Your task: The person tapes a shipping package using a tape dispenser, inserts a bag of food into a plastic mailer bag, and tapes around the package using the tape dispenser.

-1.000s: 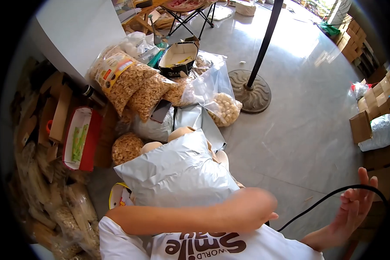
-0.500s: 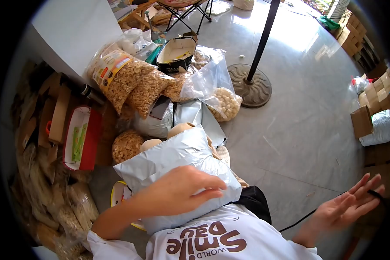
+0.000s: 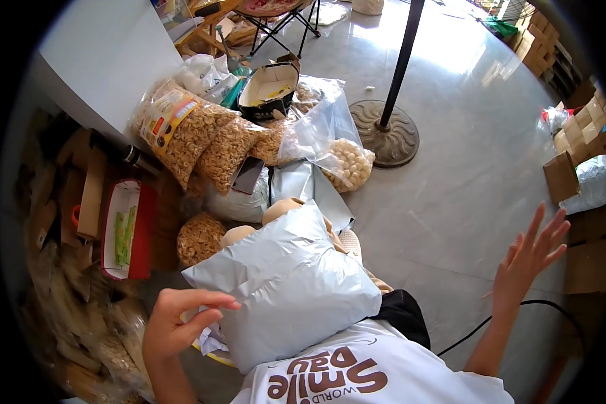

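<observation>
Left fingers [image 3: 202, 297] are now at the left edge of the silver mailer [image 3: 299, 283], not over its middle anymore, barely apart; hard to tell if they touch. So it's just sitting to their right, ungripped. Right fingers [image 3: 534, 227]: spread wide, black cable [image 3: 539, 301] below.

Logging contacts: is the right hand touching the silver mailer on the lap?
Apart: the head view shows grey floor between the right hand and the silver mailer.

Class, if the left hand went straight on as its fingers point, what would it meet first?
Probably the big silver bag; depth is unclear, so the left hand might pass above it.
</observation>
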